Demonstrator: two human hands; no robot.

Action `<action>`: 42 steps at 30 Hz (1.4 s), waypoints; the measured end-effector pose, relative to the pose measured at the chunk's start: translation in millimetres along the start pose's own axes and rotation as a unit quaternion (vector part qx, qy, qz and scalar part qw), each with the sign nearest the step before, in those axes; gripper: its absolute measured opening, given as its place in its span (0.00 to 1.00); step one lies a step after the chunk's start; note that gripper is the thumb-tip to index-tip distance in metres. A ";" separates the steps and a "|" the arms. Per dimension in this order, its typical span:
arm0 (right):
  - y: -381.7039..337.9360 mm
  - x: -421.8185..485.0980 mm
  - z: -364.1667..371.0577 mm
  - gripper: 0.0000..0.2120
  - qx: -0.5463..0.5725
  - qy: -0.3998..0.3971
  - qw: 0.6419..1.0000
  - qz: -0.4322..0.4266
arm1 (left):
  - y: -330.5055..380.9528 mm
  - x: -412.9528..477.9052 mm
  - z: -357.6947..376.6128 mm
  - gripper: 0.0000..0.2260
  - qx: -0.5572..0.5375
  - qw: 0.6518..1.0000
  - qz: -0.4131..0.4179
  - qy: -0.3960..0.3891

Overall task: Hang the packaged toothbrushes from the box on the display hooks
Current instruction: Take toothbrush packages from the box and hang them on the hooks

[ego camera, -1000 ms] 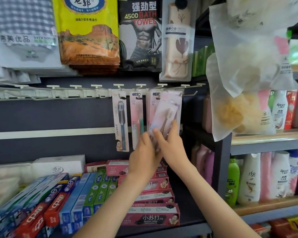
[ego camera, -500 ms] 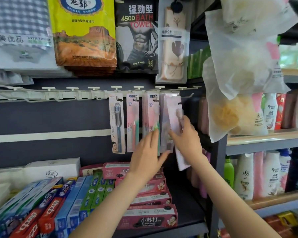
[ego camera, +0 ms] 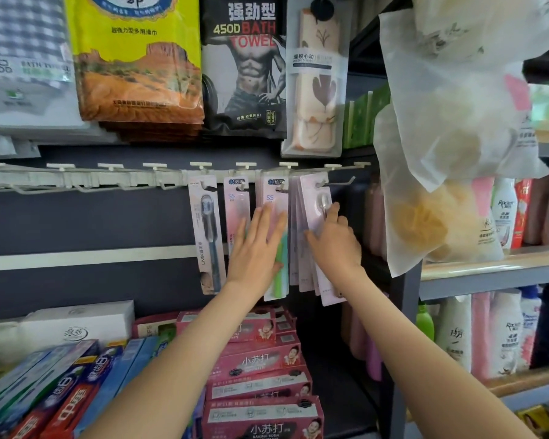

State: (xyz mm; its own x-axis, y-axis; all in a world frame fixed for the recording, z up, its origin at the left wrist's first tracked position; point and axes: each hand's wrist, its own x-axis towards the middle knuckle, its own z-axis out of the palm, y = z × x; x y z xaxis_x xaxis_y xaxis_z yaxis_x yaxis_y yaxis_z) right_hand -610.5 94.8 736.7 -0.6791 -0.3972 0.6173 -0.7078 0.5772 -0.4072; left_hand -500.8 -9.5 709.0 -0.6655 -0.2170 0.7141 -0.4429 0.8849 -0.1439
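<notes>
The pink toothbrush pack (ego camera: 311,198) hangs on the far-right hook (ego camera: 339,183). The right hand (ego camera: 335,240) touches it with forefinger and thumb; whether they pinch it cannot be told. The left hand (ego camera: 255,248) lies flat, fingers straight, on neighbouring packs (ego camera: 274,198). The pack is probably light, stiff card, best held by its edges.
</notes>
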 end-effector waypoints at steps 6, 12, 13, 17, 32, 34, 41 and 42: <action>-8.8 -0.8 17.2 0.39 0.034 0.006 0.999 0.020 | 1.2 4.7 9.3 0.44 0.013 1.000 -0.006 -0.007; -12.3 -9.2 28.1 0.42 0.069 -0.011 0.997 0.042 | 0.8 -4.0 10.3 0.43 0.004 1.000 0.000 -0.016; -12.0 -13.5 29.3 0.43 0.068 -0.012 0.997 0.044 | 0.7 -7.0 9.1 0.42 0.000 1.000 0.003 -0.018; -9.5 -48.2 33.0 0.41 0.048 0.020 0.998 0.018 | -4.3 -33.9 5.8 0.41 -0.046 0.999 0.010 -0.001; -50.6 -411.5 146.5 0.24 0.129 -0.327 0.929 -0.119 | -54.6 -432.3 4.4 0.28 -0.238 0.911 -0.218 -0.256; -54.5 -457.3 176.0 0.23 0.108 -0.392 0.906 -0.119 | -71.3 -490.5 15.0 0.27 -0.234 0.882 -0.254 -0.321; -34.7 -605.5 280.5 0.25 0.020 -0.600 0.799 -0.044 | -102.6 -692.7 83.5 0.25 -0.171 0.738 -0.370 -0.538; -29.5 -624.6 292.9 0.26 0.005 -0.620 0.784 -0.034 | -101.9 -718.1 92.6 0.25 -0.160 0.722 -0.376 -0.559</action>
State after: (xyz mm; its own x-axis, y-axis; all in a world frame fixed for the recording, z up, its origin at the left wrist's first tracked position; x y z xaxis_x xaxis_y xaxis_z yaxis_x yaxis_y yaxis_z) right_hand -222.4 116.9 166.0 -0.3024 -0.8180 -0.4893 -0.7479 0.5219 -0.4103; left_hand -33.3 18.0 147.4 -0.4568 -0.7243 -0.5164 -0.8892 0.3541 0.2898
